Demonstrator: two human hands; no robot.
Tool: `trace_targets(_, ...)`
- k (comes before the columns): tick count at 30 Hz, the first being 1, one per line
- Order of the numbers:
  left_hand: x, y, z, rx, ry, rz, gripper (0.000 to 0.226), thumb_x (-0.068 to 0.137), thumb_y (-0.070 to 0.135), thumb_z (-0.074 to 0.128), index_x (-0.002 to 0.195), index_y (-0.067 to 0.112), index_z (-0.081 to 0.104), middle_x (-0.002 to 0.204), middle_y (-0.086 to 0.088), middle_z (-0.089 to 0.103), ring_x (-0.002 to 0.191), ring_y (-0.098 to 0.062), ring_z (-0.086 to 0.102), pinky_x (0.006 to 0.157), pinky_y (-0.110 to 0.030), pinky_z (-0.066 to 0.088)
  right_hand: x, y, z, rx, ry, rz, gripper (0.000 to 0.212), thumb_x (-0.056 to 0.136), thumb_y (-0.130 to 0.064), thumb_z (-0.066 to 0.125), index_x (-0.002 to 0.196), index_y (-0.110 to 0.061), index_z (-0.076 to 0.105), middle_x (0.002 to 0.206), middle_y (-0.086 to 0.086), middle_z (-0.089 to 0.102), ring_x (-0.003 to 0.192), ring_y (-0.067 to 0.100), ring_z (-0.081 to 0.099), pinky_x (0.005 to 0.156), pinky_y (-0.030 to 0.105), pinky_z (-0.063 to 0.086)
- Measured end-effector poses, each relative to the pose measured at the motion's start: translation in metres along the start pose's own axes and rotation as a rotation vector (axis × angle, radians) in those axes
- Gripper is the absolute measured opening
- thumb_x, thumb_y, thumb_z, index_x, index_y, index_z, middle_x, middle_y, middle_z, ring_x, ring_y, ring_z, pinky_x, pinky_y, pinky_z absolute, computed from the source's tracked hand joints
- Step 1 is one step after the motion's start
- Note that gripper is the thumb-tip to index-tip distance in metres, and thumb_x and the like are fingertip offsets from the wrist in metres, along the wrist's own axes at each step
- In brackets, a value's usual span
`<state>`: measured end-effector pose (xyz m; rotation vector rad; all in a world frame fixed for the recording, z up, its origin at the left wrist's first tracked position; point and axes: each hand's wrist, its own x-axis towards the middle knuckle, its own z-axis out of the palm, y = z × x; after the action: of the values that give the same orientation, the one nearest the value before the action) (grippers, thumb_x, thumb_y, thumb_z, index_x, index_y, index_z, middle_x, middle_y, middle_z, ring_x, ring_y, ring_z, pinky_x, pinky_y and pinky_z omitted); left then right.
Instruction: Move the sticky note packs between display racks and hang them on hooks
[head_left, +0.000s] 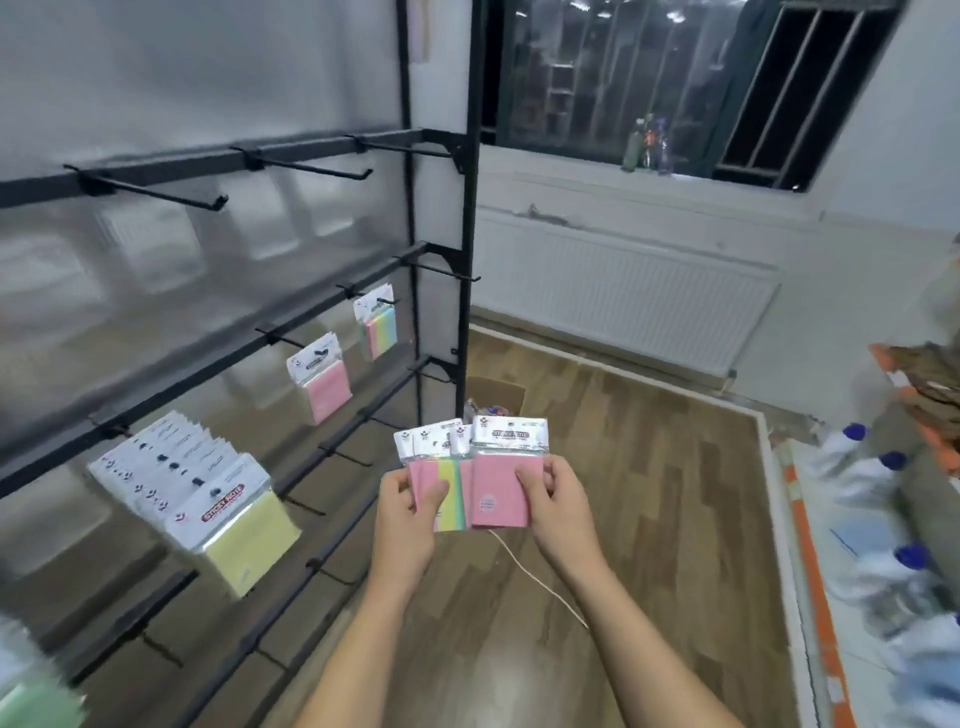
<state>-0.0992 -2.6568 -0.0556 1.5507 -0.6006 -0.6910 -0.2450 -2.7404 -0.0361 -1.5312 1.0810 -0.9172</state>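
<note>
My left hand (408, 512) grips a fanned bunch of sticky note packs (441, 462), pink and yellow-green. My right hand (553, 499) pinches a single pink pack (501, 475) at the front of that fan. Both hands are in front of a black display rack (332, 332) on the left. On its middle rail hang a row of several yellow packs (208, 499), one pink pack (322, 382) and one multicolour pack (376, 327). The top rail's hooks (208, 200) are bare, and so are the lower rails' hooks (343, 457).
A wooden floor lies below, with a thin white cord (535, 577) across it. A cardboard box (493, 397) stands behind the rack post. A radiator (649, 306) lines the far wall under a window. Plastic-wrapped bottles with blue caps (883, 499) lie on the right.
</note>
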Motion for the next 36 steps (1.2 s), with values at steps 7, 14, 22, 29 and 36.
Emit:
trace_targets(7, 0.040, 0.023, 0.028, -0.104, 0.239, -0.022, 0.021, 0.097, 0.022, 0.059, 0.114, 0.016, 0.047, 0.098, 0.006, 0.069, 0.075, 0.004, 0.069, 0.057, -0.012, 0.049, 0.096, -0.007, 0.024, -0.031, -0.305, -0.094, 0.005, 0.097, -0.025, 0.062, 0.098, -0.021, 0.064, 0.091, -0.006, 0.072, 0.079, 0.003, 0.065, 0.068, 0.021, 0.049)
trace_targets(14, 0.063, 0.027, 0.001, -0.133, 0.434, -0.042, 0.033, 0.089, 0.024, 0.070, 0.115, 0.018, 0.049, 0.103, 0.004, 0.072, 0.085, -0.009, 0.072, 0.069, -0.024, 0.053, 0.129, -0.017, 0.079, 0.071, -0.558, -0.055, 0.019, 0.092, -0.021, 0.069, 0.110, -0.020, 0.064, 0.100, -0.003, 0.070, 0.089, 0.014, 0.065, 0.069, 0.018, 0.051)
trace_targets(22, 0.090, 0.025, -0.027, -0.114, 0.538, -0.017, 0.041, 0.079, 0.029, 0.080, 0.108, 0.025, 0.052, 0.101, 0.005, 0.074, 0.088, -0.010, 0.071, 0.079, -0.032, 0.055, 0.163, -0.040, 0.138, 0.339, -0.518, 0.158, 0.018, 0.094, -0.023, 0.067, 0.097, -0.006, 0.066, 0.094, 0.013, 0.075, 0.076, 0.019, 0.070, 0.072, 0.039, 0.056)
trace_targets(29, 0.097, 0.025, -0.036, -0.133, 0.677, -0.003, 0.039, 0.084, 0.027, 0.075, 0.115, 0.023, 0.051, 0.105, 0.007, 0.072, 0.089, -0.001, 0.069, 0.074, -0.018, 0.051, 0.199, -0.036, 0.151, 0.361, -0.257, 0.088, 0.013, 0.097, -0.023, 0.063, 0.088, -0.014, 0.063, 0.081, 0.001, 0.072, 0.070, 0.012, 0.066, 0.068, 0.034, 0.051)
trace_targets(36, 0.099, 0.031, -0.039, -0.085, 0.867, -0.003, 0.046, 0.088, 0.035, 0.070, 0.126, 0.023, 0.047, 0.114, 0.010, 0.063, 0.100, -0.006, 0.061, 0.076, -0.019, 0.043, 0.211, -0.042, 0.172, 0.100, -0.505, -0.284, 0.005, 0.095, -0.023, 0.065, 0.091, -0.024, 0.067, 0.082, -0.006, 0.071, 0.078, 0.006, 0.066, 0.068, 0.025, 0.052)
